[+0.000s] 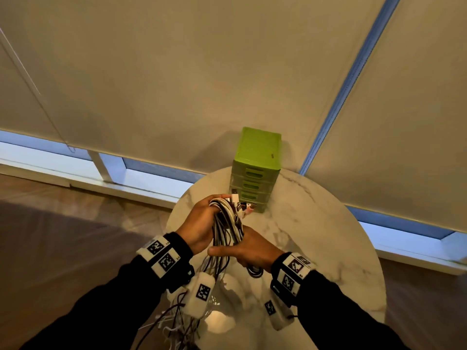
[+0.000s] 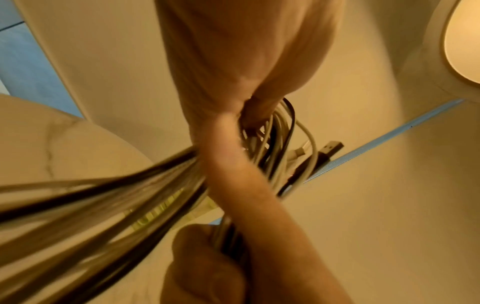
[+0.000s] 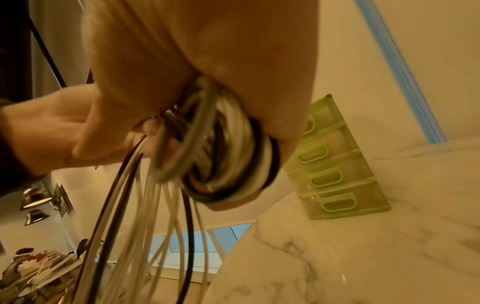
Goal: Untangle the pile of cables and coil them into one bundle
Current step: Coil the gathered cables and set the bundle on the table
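Observation:
A bundle of white and black cables (image 1: 227, 224) is held upright above the round marble table (image 1: 316, 223). My left hand (image 1: 199, 223) grips its upper part, fingers curled round the loops, with USB plugs (image 1: 236, 199) sticking out at the top. My right hand (image 1: 252, 251) grips the lower part, thumb across the front. In the right wrist view the coiled cables (image 3: 228, 154) sit in the right hand (image 3: 182, 61), with the left hand (image 3: 52, 127) beside it. Loose cable tails (image 1: 177, 317) hang down past the table's near edge. The left wrist view shows the left hand (image 2: 233, 61) wrapped round the cables (image 2: 275, 133).
A green plastic drawer unit (image 1: 255, 168) stands at the table's far edge, just behind the hands. Closed roller blinds (image 1: 177, 84) cover the windows beyond. A wood floor (image 1: 63, 198) lies to the left. A cluttered surface (image 3: 39, 267) shows low in the right wrist view.

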